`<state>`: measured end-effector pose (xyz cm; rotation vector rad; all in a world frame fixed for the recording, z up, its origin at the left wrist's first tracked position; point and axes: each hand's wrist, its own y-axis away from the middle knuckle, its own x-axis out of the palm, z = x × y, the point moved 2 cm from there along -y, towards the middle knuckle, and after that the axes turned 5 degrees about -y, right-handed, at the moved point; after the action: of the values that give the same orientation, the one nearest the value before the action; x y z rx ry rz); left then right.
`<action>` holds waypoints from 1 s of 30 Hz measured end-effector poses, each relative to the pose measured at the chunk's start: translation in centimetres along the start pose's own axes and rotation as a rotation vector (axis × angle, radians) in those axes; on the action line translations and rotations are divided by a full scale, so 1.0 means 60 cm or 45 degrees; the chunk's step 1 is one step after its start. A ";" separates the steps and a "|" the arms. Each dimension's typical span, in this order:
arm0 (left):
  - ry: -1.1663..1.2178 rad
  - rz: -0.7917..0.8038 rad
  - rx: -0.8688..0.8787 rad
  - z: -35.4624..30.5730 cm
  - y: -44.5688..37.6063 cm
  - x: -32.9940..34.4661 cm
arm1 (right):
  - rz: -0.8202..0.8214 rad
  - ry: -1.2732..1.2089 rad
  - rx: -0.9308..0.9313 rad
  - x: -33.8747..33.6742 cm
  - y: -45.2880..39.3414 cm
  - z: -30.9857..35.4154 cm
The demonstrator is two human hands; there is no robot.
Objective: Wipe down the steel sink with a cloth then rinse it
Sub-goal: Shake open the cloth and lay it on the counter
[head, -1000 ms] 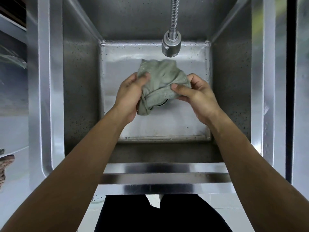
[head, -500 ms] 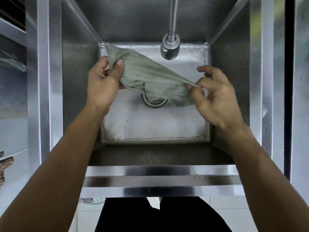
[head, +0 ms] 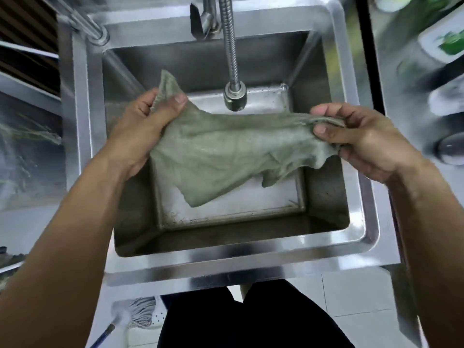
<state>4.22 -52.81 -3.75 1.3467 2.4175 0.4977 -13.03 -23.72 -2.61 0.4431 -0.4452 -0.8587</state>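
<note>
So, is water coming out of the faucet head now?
No, the faucet head shows no stream beneath it, only the cloth stretched between both hands.

Single head-worn wide-angle view, facing steeply downward from close above the steel sink (head: pixel 356 237); forearms enter from the bottom edge, floor tiles (head: pixel 351 292) visible below the near rim.

The steel sink (head: pixel 351 172) sits sunk in a steel bench (head: pixel 226 268); its wet basin floor is bare near the front edge. A mop (head: pixel 143 313) lies on the tiled floor (head: pixel 356 292) below the bench's front-left corner.
</note>
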 end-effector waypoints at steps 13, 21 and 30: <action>-0.342 0.321 0.700 -0.169 0.123 0.220 | -0.846 -0.171 -0.340 -0.019 0.286 0.021; -0.185 0.777 0.713 -0.302 0.265 0.334 | -1.120 -0.055 -0.458 -0.107 0.640 0.088; -0.411 0.920 0.495 -0.249 0.240 0.603 | -1.192 -0.271 -0.187 -0.363 0.726 -0.055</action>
<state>-9.77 -16.74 11.85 2.2709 1.7688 -0.0526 3.05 19.32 13.93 0.4212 -0.3564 -1.8452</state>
